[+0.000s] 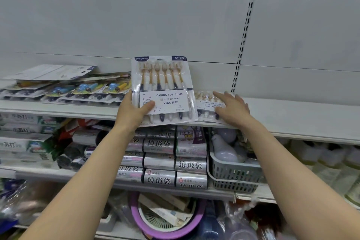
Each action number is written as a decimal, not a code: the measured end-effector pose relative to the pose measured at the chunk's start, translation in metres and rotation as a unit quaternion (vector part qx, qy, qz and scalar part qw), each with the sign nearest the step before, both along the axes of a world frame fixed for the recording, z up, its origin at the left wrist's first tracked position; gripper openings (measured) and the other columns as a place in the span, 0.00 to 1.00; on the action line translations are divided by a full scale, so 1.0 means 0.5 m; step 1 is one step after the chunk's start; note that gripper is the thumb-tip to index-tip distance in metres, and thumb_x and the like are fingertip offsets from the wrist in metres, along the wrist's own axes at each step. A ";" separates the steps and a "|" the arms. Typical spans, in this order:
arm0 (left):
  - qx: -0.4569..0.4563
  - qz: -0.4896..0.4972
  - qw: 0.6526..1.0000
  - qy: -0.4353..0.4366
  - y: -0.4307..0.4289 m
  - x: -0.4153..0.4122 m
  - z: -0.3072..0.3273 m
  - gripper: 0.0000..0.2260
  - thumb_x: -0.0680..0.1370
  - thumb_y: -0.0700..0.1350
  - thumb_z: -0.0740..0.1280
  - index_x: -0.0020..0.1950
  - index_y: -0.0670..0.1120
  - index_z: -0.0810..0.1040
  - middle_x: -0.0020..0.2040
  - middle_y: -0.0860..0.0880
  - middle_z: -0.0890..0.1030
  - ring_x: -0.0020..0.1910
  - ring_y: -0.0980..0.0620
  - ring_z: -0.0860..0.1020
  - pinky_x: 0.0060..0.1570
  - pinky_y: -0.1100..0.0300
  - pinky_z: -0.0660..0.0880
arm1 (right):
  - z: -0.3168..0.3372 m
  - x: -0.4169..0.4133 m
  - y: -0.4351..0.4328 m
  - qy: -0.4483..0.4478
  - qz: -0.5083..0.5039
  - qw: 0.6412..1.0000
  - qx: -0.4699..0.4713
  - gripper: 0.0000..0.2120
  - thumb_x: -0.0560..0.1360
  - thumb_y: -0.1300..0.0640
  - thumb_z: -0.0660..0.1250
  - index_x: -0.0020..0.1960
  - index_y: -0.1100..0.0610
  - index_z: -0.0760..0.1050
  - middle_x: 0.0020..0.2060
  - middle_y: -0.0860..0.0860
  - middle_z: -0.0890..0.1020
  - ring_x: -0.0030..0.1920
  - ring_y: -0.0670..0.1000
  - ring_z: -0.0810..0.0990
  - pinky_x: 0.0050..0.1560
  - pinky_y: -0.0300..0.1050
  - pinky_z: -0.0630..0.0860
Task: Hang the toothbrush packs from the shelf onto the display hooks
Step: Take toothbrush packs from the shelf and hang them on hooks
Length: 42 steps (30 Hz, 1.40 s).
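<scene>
The left hand (134, 112) grips a 6-pc toothbrush pack (163, 84) at its lower left corner. The thumb is curled across the front label & the fingers are hidden behind the card. The pack stands upright, tilted a bit, w/ its btm edge at the front lip of the shelf (292, 117) and its top in front of the white back panel (136, 15). The label reads "YIKOJIFE" and "CARING FOR GUMS".

The right hand (232, 108) is palm down, fingers straight & spread, over a second pack (204, 103) of the same kind. It grips nothing; whether it presses down cannot be told. That pack lies flat on the shelf, just right of the held one.

Left of the held pack, a loose pile of packs (64, 87) lies flat on the same shelf, some w/ blue & yellow handles, a few face down. A slotted upright strip (245, 31) runs up the back panel at right.

One level below:
- Silver rolls (159, 161) w/ Chinese print are stacked mid-shelf.
- Boxes (23, 142) sit at left.
- A grey basket (235, 178) w/ light bulbs (224, 151) sits at right.

At the btm sits a purple-rimmed round basket (134, 208).
</scene>
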<state>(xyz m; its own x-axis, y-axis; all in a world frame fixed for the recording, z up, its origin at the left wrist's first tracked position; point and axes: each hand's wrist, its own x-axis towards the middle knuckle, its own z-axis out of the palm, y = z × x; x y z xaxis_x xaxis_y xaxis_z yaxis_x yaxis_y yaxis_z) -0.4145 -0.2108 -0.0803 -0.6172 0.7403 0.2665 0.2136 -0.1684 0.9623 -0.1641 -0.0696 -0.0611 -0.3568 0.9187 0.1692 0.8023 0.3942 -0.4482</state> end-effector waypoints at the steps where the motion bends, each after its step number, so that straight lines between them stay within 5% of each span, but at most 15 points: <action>1: 0.004 0.000 1.000 -0.008 -0.001 -0.003 0.004 0.26 0.75 0.41 0.75 0.70 0.52 0.71 0.54 0.55 0.82 0.52 0.57 0.81 0.53 0.59 0.77 | -0.001 -0.010 0.003 -0.017 0.024 1.000 0.012 0.29 0.80 0.53 0.57 0.79 0.39 0.58 0.79 0.49 0.61 0.80 0.56 0.52 0.78 0.63 0.43; 8: 0.041 -0.012 0.999 -0.002 0.005 -0.009 0.024 0.28 0.74 0.39 0.74 0.72 0.53 0.70 0.58 0.53 0.83 0.56 0.54 0.82 0.59 0.51 0.78 | -0.040 -0.029 -0.005 -0.066 0.022 0.993 0.095 0.25 0.82 0.40 0.47 0.75 0.45 0.67 0.76 0.53 0.66 0.76 0.59 0.59 0.77 0.62 0.47; 14: 0.058 -0.016 0.998 -0.001 0.013 -0.008 0.020 0.28 0.75 0.40 0.74 0.72 0.53 0.70 0.59 0.52 0.82 0.56 0.54 0.82 0.60 0.51 0.78 | -0.054 0.025 -0.041 -0.031 -0.031 0.992 0.122 0.27 0.80 0.35 0.54 0.74 0.45 0.69 0.74 0.52 0.69 0.73 0.59 0.63 0.76 0.60 0.54; 22: 0.061 -0.075 0.995 -0.011 0.058 0.046 0.012 0.34 0.74 0.42 0.75 0.76 0.56 0.65 0.65 0.53 0.79 0.62 0.53 0.79 0.67 0.48 0.73 | -0.061 0.071 -0.084 0.090 -0.195 0.976 0.037 0.51 0.68 0.23 0.60 0.79 0.55 0.56 0.73 0.58 0.68 0.72 0.61 0.62 0.69 0.56 0.64; 29: 0.054 -0.123 0.991 -0.003 0.064 0.093 -0.002 0.29 0.75 0.41 0.74 0.73 0.55 0.69 0.59 0.51 0.83 0.55 0.53 0.83 0.56 0.54 0.79 | -0.078 0.103 -0.114 0.158 -0.192 0.968 0.024 0.46 0.69 0.31 0.69 0.75 0.56 0.59 0.68 0.57 0.73 0.69 0.60 0.64 0.63 0.54 0.66; 34: 0.031 -0.137 0.990 0.005 0.055 0.117 0.001 0.30 0.74 0.41 0.75 0.74 0.51 0.69 0.57 0.50 0.84 0.50 0.54 0.84 0.51 0.56 0.81 | -0.082 0.120 -0.121 0.311 -0.204 0.928 0.010 0.55 0.64 0.45 0.81 0.80 0.54 0.51 0.70 0.55 0.72 0.73 0.60 0.64 0.71 0.58 0.66; 38: 0.011 -0.130 0.991 -0.018 0.047 0.137 0.001 0.16 0.74 0.42 0.75 0.60 0.48 0.77 0.54 0.49 0.84 0.51 0.52 0.84 0.56 0.51 0.80 | -0.064 0.148 -0.130 0.475 -0.161 0.863 -0.067 0.35 0.68 0.58 0.80 0.70 0.56 0.67 0.55 0.49 0.81 0.58 0.53 0.81 0.56 0.48 0.79; 42: 0.026 -0.123 0.990 -0.065 0.026 0.140 -0.004 0.17 0.75 0.41 0.74 0.63 0.44 0.77 0.56 0.46 0.85 0.51 0.50 0.84 0.55 0.51 0.81 | -0.032 0.169 -0.144 0.513 -0.106 0.845 -0.108 0.22 0.74 0.64 0.74 0.64 0.55 0.68 0.52 0.52 0.81 0.47 0.48 0.83 0.41 0.42 0.80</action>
<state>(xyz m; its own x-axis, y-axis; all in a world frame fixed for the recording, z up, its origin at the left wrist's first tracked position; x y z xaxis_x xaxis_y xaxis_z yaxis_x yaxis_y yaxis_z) -0.3443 -0.1978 -0.0823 -0.4516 0.8599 0.2380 0.0341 -0.2499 0.9677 -0.0796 -0.1415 -0.0772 0.0516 0.9926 0.1096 -0.0090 0.1102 -0.9939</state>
